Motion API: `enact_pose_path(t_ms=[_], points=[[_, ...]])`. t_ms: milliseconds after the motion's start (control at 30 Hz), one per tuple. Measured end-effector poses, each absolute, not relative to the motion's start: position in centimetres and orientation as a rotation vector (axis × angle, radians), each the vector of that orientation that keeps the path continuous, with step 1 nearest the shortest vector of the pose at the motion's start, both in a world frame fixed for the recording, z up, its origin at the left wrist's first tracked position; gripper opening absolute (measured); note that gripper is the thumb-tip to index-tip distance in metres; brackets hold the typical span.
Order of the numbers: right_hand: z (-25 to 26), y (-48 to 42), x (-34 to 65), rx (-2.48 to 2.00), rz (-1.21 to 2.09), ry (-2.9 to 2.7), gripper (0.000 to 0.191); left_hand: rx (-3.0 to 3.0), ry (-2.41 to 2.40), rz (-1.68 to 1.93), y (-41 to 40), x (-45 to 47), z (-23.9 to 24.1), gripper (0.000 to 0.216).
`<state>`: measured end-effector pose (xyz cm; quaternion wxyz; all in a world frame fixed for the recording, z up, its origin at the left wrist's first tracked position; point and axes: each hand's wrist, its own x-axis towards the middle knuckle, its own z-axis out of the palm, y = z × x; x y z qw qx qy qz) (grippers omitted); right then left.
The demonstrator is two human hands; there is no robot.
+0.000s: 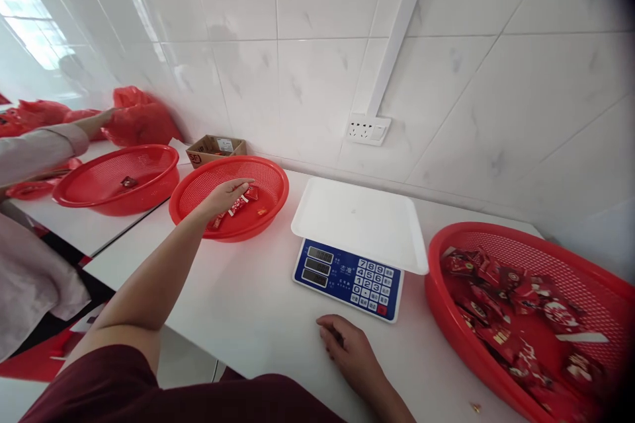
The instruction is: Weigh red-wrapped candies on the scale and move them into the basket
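Within the middle red basket, wrapped packets are overhung by the left hand, fingers narrow, grip undeterminable, while the right hand is loosely curled, and spillage could be caused by the forearm snagging the rim.

A workroom, apparently — weighing scale, red baskets, tiled wall.

A scale sits on a table, a wall socket behind it and the person's right hand in front. Right of the scale is a basket of packets; left of it, a second basket with a few packets by the left hand. Farther left of the scale come a carton, set back, and a third basket holding one packet.
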<state>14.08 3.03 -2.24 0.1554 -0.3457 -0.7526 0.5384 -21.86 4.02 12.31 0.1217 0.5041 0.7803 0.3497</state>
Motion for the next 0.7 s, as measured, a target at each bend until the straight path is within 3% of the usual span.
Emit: enact_pose_path(t_ms=[167, 233, 333, 400, 533, 700], points=[[-1.7, 2.9, 13.7, -0.987, 1.446, -2.196, 0.022, 1.589, 2.438, 1.006, 3.2, -19.1, 13.2, 0.044], [-0.4, 2.7, 13.9, -0.937, 1.384, -2.269, 0.023, 1.653, 2.462, 1.133, 2.5, -16.6, 13.2, 0.036], [3.3, 3.1, 15.2, -0.787, 1.269, -2.400, 0.024, 1.665, 2.179, 1.138, 1.6, -12.6, 11.4, 0.020], [6.4, 4.0, 17.1, -0.774, 1.164, -2.347, 0.025, 1.681, 1.752, 0.905, 1.2, -9.4, 9.3, 0.015], [11.3, 7.9, 22.8, -1.164, 0.836, -2.158, 0.024, 1.548, 1.209, 0.485, 0.3, -2.6, 4.9, 0.029], [10.9, 15.1, 30.1, -1.748, 0.456, -2.346, 0.032, 1.483, 0.965, 0.301, -0.4, 1.3, 1.5, 0.023]])
